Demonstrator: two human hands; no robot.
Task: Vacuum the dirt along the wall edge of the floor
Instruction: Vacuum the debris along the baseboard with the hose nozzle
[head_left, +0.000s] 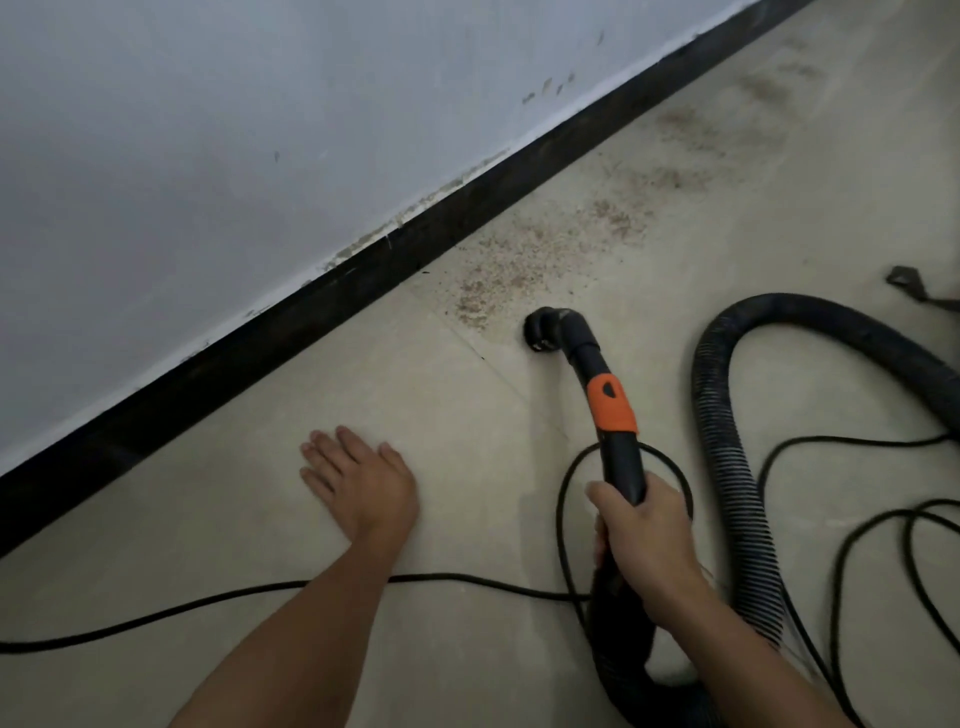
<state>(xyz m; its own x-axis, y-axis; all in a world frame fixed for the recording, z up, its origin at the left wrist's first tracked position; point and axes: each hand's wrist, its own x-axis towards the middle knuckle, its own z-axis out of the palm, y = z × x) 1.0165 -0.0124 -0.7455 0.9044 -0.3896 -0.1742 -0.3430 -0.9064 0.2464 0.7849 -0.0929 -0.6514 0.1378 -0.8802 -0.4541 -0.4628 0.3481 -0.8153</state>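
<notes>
The right grip (644, 530) is closed around the black vacuum pipe (621, 457), below its orange collar. The left grip (363, 483) lies open and flat on the floor (234, 519), fingers straight, near the black skirting (363, 280). The nozzle (540, 332) sits just beside the near end of the dirt (498, 270), which trails along the skirting. A ribbed hose (727, 467) and loose cable (208, 603) crowd the right.
</notes>
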